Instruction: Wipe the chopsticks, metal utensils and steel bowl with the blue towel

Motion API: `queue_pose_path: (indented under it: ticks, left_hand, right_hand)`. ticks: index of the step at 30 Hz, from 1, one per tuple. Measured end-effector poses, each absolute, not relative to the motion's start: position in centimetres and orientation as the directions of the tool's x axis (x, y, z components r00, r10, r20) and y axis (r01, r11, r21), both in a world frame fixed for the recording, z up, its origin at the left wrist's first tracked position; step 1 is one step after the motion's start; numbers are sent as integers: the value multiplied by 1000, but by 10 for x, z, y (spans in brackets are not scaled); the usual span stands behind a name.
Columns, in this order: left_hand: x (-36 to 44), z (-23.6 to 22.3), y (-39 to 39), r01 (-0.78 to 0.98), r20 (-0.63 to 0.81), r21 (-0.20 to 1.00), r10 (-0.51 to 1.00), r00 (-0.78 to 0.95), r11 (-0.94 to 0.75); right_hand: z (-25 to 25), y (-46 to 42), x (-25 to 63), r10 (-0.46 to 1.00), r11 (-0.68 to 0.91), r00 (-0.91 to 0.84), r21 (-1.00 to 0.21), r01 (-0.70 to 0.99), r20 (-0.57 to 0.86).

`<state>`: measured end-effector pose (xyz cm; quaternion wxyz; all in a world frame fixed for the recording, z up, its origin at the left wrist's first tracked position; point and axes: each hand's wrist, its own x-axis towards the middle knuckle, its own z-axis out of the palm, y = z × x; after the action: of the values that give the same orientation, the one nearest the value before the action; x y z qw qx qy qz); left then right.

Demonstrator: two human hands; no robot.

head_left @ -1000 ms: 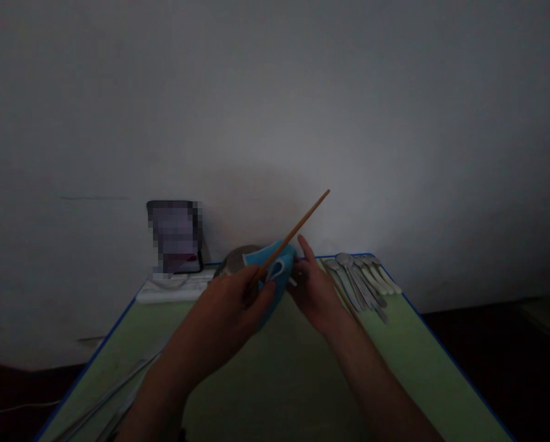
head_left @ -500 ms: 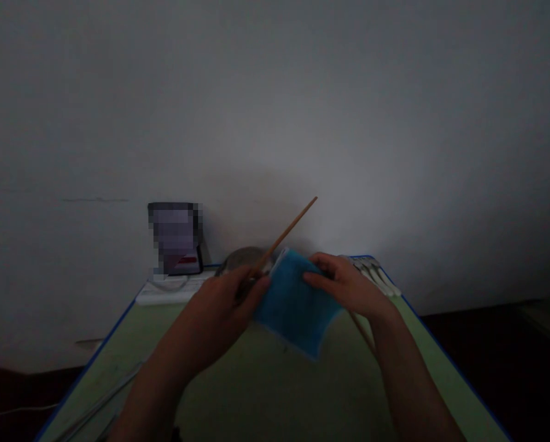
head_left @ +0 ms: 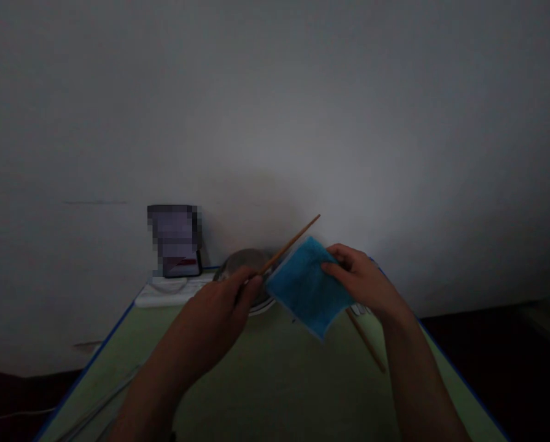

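Observation:
My left hand is closed round the lower end of a thin wooden chopstick, which slants up to the right. My right hand pinches the upper corner of a blue cloth, which hangs spread beside the stick, just right of my left hand. Both hands are raised above a green table. A second wooden chopstick lies on the table under my right forearm.
A metal bowl sits at the table's far edge behind my hands. A phone on a stand and a white power strip are at the far left. Metal utensils lie at the near left. The scene is dim.
The blue cloth, wrapped round the chopstick a second ago, has come off it and moved right in my right hand. The chopstick's tip has dropped lower.

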<state>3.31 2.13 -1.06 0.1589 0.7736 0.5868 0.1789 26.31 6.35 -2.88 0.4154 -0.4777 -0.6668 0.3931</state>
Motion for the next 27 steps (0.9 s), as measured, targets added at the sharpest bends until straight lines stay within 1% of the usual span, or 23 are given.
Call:
queue_pose_path:
  ticks: [4,6,9,13,16,19,21,24,26,27]
  left_hand:
    - [30,-19,24,893,57,377,968,243,-246]
    - [30,-24,24,899,33,356,965,260,-255]
    - [32,-25,24,883,26,378,957,289,-277]
    - [34,-20,23,859,42,414,949,314,-302]
    - [32,-20,23,878,37,382,954,297,-288]
    - [29,-25,24,895,6,347,955,296,-280]
    - [28,-28,24,886,-13,356,947,322,-297]
    - [29,-29,23,853,-32,406,927,372,-328]
    - [30,-25,21,835,-34,435,920,390,-338]
    - [31,-23,20,826,-33,446,916,399,-344]
  right_hand:
    - [-26,63,265,960,254,-184,-938,237,214]
    - [-23,61,265,958,269,-163,-939,212,237]
    - [-21,60,262,959,274,-133,-945,180,252]
    - [-20,60,257,968,241,-91,-966,96,232]
    - [-21,61,254,973,226,-53,-973,51,224]
    - [-22,61,252,968,248,-35,-969,10,248]
    - [-21,60,251,965,257,-42,-965,-59,259]
    - [-20,58,248,965,239,-69,-955,-174,254]
    - [-20,58,247,964,232,-90,-955,-187,251]
    - [-21,58,246,962,238,-93,-958,-161,255]
